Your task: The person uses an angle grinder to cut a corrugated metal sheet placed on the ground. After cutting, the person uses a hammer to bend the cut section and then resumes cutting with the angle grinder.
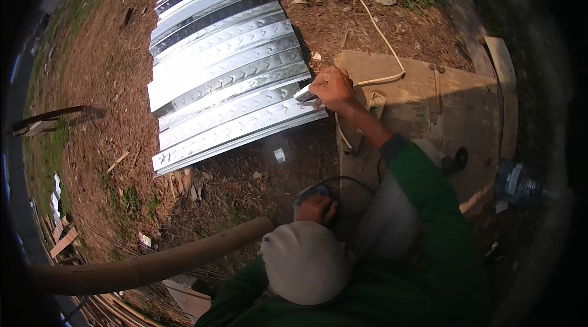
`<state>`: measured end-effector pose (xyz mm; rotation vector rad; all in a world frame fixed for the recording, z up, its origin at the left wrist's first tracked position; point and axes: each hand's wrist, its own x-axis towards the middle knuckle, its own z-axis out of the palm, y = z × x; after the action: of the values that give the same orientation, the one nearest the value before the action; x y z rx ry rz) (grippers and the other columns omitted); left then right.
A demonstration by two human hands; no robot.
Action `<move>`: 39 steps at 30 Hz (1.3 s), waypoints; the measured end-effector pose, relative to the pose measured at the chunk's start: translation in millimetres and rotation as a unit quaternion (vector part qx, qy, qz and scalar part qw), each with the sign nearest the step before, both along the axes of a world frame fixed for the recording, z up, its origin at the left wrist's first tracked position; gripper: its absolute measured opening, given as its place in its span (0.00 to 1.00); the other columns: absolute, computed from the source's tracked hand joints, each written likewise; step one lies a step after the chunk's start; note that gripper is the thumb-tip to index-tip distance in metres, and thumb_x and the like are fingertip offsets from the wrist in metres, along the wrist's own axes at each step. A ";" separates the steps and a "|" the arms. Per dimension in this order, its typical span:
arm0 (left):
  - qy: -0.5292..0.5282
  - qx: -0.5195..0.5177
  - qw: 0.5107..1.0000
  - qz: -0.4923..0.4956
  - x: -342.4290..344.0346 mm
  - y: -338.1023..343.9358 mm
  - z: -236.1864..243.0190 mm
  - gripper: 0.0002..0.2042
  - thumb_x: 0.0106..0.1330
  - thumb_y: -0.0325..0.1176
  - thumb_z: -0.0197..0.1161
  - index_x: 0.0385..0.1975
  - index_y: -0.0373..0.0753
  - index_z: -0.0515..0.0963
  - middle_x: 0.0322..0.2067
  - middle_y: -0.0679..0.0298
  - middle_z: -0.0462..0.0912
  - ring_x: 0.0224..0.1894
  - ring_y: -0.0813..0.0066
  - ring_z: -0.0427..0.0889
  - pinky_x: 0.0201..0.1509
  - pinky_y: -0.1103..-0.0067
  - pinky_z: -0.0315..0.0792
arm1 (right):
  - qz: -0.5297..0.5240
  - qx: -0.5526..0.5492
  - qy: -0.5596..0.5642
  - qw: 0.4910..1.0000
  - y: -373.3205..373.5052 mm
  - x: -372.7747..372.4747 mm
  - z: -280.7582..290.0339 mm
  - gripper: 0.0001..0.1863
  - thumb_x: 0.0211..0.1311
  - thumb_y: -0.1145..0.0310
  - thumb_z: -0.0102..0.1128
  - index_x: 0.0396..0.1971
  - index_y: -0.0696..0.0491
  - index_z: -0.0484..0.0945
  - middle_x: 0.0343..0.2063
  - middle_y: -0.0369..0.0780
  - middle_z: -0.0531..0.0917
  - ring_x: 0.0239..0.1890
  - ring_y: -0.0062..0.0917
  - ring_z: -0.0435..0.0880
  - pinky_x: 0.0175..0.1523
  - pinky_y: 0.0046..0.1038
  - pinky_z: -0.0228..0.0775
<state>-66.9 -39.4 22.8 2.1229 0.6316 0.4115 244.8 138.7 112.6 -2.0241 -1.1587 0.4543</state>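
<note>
A shiny ribbed metal sheet point(229, 79) lies on the ground ahead of me. My right hand point(332, 88) reaches out to its right edge, fingers closed in a pinch on a small silver metal piece point(302, 93). Whether that piece is still joined to the sheet, I cannot tell. Close to my body, my left hand point(318, 209) is wrapped round a blue power tool point(313, 193) with a black cord; its working end is hidden. The tool sits low beside my knee point(306, 259), apart from the sheet.
A worn wooden board point(453, 100) lies to the right, crossed by a cream cable point(381, 33). A dark round object point(456, 158) and a clear plastic bottle point(517, 183) are at the right. A thick bamboo pole point(153, 262) extends in from the left. A small metal scrap point(279, 155) lies on the dirt.
</note>
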 end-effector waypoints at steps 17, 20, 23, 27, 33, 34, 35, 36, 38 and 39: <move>0.018 0.006 1.000 0.000 -2.1 -3.1 -6.7 0.11 0.73 0.40 0.75 0.35 0.40 0.84 0.34 0.50 0.86 0.39 0.45 0.88 0.43 0.55 0.82 | 0.003 -0.021 -0.048 0.999 3.3 -13.3 5.1 0.07 0.59 0.67 0.75 0.29 0.55 0.91 0.49 0.40 0.87 0.61 0.37 0.81 0.68 0.38 0.67; 0.001 0.009 1.000 0.001 -0.5 -2.7 -9.4 0.11 0.73 0.41 0.74 0.35 0.40 0.84 0.34 0.50 0.86 0.39 0.45 0.88 0.43 0.55 0.82 | -0.016 -0.053 0.176 0.983 1.2 -7.9 -1.1 0.08 0.60 0.66 0.75 0.29 0.55 0.91 0.42 0.40 0.88 0.57 0.36 0.83 0.67 0.37 0.68; 0.012 0.007 1.000 0.003 -1.2 -2.5 -12.3 0.12 0.74 0.41 0.74 0.35 0.40 0.84 0.35 0.50 0.86 0.38 0.45 0.88 0.43 0.55 0.82 | 0.046 0.000 0.198 0.979 -5.1 -9.7 0.1 0.08 0.62 0.66 0.75 0.29 0.56 0.90 0.39 0.40 0.88 0.55 0.36 0.85 0.67 0.38 0.70; 0.015 0.014 1.000 0.003 -3.9 -4.3 -15.1 0.12 0.74 0.41 0.74 0.35 0.40 0.84 0.35 0.50 0.86 0.38 0.45 0.88 0.43 0.55 0.82 | 0.346 0.149 -0.297 0.877 -11.8 -16.3 7.3 0.09 0.64 0.66 0.73 0.27 0.55 0.89 0.47 0.41 0.88 0.58 0.38 0.83 0.68 0.42 0.70; 0.009 0.022 1.000 0.007 -1.6 -5.2 -15.2 0.12 0.73 0.41 0.74 0.35 0.40 0.84 0.34 0.50 0.86 0.38 0.45 0.88 0.43 0.56 0.82 | -0.001 -0.107 0.101 0.989 7.3 43.3 10.2 0.12 0.63 0.63 0.77 0.32 0.59 0.90 0.37 0.40 0.85 0.45 0.29 0.84 0.54 0.41 0.75; 0.009 0.024 1.000 0.004 -0.9 -4.4 -15.2 0.11 0.73 0.40 0.75 0.35 0.40 0.85 0.33 0.50 0.86 0.37 0.46 0.88 0.42 0.56 0.82 | -0.035 -0.176 0.175 0.968 8.4 60.5 11.5 0.13 0.64 0.63 0.78 0.33 0.59 0.90 0.32 0.39 0.84 0.41 0.25 0.82 0.51 0.40 0.75; 0.013 0.023 1.000 0.000 -0.2 -3.7 -15.7 0.11 0.73 0.40 0.75 0.35 0.40 0.85 0.33 0.50 0.86 0.37 0.46 0.88 0.42 0.57 0.82 | -0.055 -0.108 0.204 0.971 9.0 71.1 10.6 0.14 0.64 0.62 0.78 0.32 0.60 0.90 0.30 0.37 0.82 0.38 0.24 0.80 0.49 0.40 0.74; 0.004 0.027 1.000 0.002 0.2 -3.0 -16.2 0.11 0.73 0.40 0.75 0.35 0.40 0.86 0.33 0.50 0.86 0.37 0.46 0.88 0.42 0.57 0.82 | -0.089 -0.043 0.224 0.969 9.8 79.2 10.2 0.16 0.64 0.61 0.79 0.31 0.60 0.89 0.28 0.35 0.80 0.35 0.22 0.78 0.47 0.40 0.74; -0.008 0.032 0.999 0.009 -0.6 -2.7 -17.4 0.11 0.73 0.40 0.75 0.35 0.40 0.86 0.33 0.51 0.86 0.37 0.47 0.88 0.41 0.57 0.82 | -0.169 0.035 0.271 0.947 11.8 91.9 13.1 0.19 0.66 0.57 0.79 0.32 0.61 0.89 0.27 0.34 0.79 0.34 0.21 0.75 0.47 0.40 0.73; -0.005 0.031 0.999 0.006 -1.2 -2.9 -18.5 0.11 0.73 0.41 0.75 0.36 0.40 0.86 0.33 0.51 0.86 0.37 0.47 0.88 0.41 0.57 0.82 | -0.216 0.048 0.296 0.929 11.9 95.0 16.2 0.20 0.67 0.55 0.80 0.35 0.61 0.90 0.29 0.34 0.79 0.36 0.22 0.75 0.48 0.40 0.73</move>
<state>-68.1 -42.3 4.4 2.1762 0.6343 0.4536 339.8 150.6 128.9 -1.7966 -0.3475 0.6992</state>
